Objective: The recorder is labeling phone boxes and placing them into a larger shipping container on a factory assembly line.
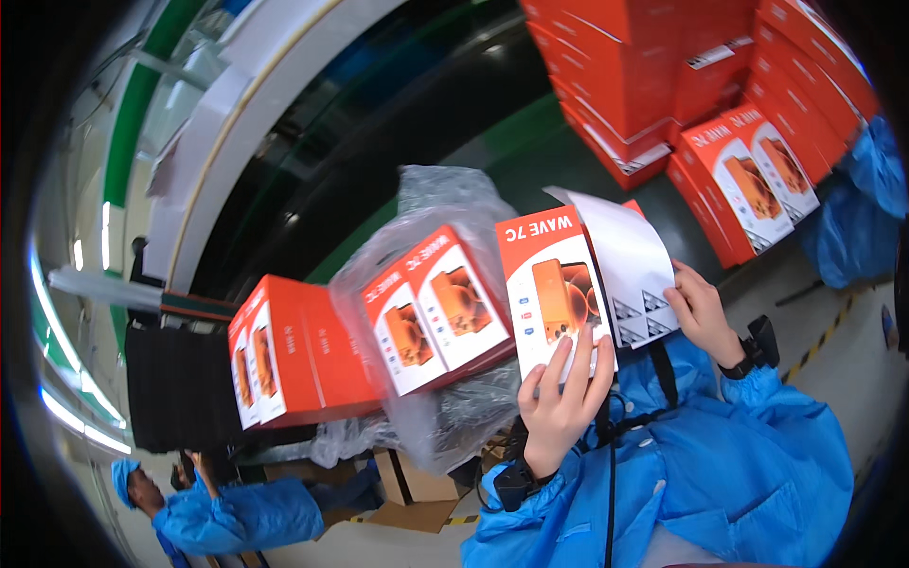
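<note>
A red and white phone box (pixel 554 284), printed with an orange phone, stands in front of me. Across its lower face lie the spread fingers of my left hand (pixel 565 393), holding it near the bottom; the thumb is hidden. Beside the box, a curved white panel with black triangle marks (pixel 630 260) rises and bends at its top. My right hand (pixel 701 308) pinches this panel's right edge; whether it is a loose sheet or part of a box, I cannot tell. A red corner shows behind it.
Paired phone boxes (pixel 440 312) rest on crumpled clear plastic (pixel 454 189) to the left, with more red boxes (pixel 317 350) beyond. Tall red stacks (pixel 620 85) stand at the far right, near blue plastic bags (pixel 852 227). A person in blue (pixel 237 521) is at lower left, near an opened carton (pixel 417 488).
</note>
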A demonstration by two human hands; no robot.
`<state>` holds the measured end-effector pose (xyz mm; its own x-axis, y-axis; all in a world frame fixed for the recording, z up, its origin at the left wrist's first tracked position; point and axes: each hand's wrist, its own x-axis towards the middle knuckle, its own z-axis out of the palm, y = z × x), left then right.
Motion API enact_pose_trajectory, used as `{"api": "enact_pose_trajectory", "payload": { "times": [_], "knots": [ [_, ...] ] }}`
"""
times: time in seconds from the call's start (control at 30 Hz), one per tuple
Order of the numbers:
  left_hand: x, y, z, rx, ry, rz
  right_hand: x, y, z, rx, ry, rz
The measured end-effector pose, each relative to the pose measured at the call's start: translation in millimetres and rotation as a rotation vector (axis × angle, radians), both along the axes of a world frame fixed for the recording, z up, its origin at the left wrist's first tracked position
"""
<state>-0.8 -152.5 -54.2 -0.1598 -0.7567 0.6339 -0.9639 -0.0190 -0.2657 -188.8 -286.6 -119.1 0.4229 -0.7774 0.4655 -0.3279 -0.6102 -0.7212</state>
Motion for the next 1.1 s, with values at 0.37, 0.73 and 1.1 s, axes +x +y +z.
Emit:
{"api": "enact_pose_trajectory", "payload": {
  "times": [0.37,0.73,1.1],
  "knots": [
    [-48.7,-15.9,-66.1,0.289,0.555,-0.213,-36.4,-4.2,-13.4,0.810,-0.756,0.047],
    [-18.8,-5.9,-23.9,0.307,1.415,-0.316,-28.6,11.5,53.5,0.631,-0.267,0.446],
    [-30.4,8.9,-9.5,-0.065,1.494,-0.311,5.4,34.4,77.1,0.145,-0.163,0.318]
  ]
}}
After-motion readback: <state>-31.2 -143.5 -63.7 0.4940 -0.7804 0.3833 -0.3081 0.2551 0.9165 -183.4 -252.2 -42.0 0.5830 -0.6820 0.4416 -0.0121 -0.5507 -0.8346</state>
